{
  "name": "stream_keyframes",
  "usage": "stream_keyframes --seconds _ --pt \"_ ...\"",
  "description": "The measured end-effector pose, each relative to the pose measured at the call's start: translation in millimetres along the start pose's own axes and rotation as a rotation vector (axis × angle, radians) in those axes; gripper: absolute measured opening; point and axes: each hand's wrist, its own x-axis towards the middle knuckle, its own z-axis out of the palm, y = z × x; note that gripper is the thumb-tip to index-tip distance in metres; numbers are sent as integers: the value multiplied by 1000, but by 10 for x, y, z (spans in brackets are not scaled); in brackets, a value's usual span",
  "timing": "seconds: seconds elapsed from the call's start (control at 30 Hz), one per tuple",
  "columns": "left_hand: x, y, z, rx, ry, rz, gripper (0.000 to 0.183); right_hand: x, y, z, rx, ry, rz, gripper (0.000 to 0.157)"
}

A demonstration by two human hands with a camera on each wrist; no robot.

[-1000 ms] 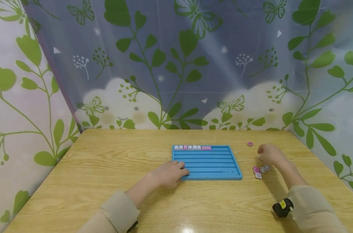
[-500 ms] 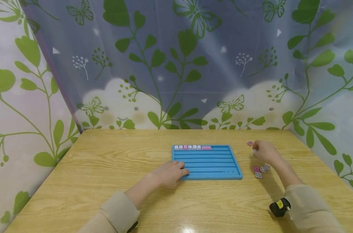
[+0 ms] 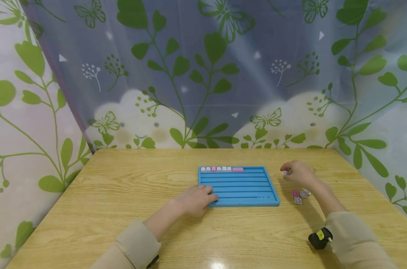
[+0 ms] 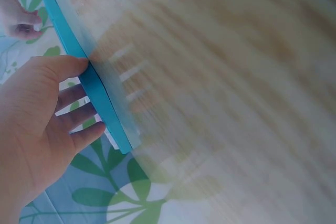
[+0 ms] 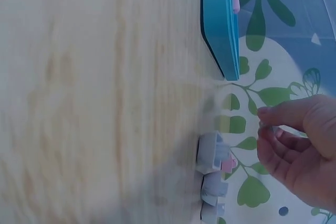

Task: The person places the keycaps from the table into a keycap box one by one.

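The blue ridged tray (image 3: 238,205) lies on the table, with a row of white and pink keycaps (image 3: 218,169) along its back groove. My left hand (image 3: 195,201) rests on its front left corner; in the left wrist view the thumb touches the front side and the relaxed fingers (image 4: 84,115) reach over the tray. To the right of the tray, my right hand (image 3: 299,173) pinches a white keycap (image 3: 284,173) between thumb and fingertips, above the table. Below that hand lie several loose keycaps (image 3: 295,194), pink and white.
The wooden table (image 3: 123,179) runs back to a wall hung with a leaf-and-butterfly cloth (image 3: 190,74). A black wrist device (image 3: 319,238) sits at the right sleeve. In the right wrist view, loose keycaps (image 5: 211,153) stand near the tray's end (image 5: 220,30).
My right hand has lifted a white keycap from near the loose pile and moved left toward the tray. It now covers the spot where a lone pink keycap showed. The left hand stays put.
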Motion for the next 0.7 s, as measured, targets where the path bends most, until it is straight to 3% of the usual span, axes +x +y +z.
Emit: stream_keyframes --seconds 0.23,0.7 --pt "-2 0 4 5 7 4 32 27 -20 63 -8 3 -73 19" --pt "-2 -5 9 6 13 9 32 67 -108 111 26 -15 -60 21"
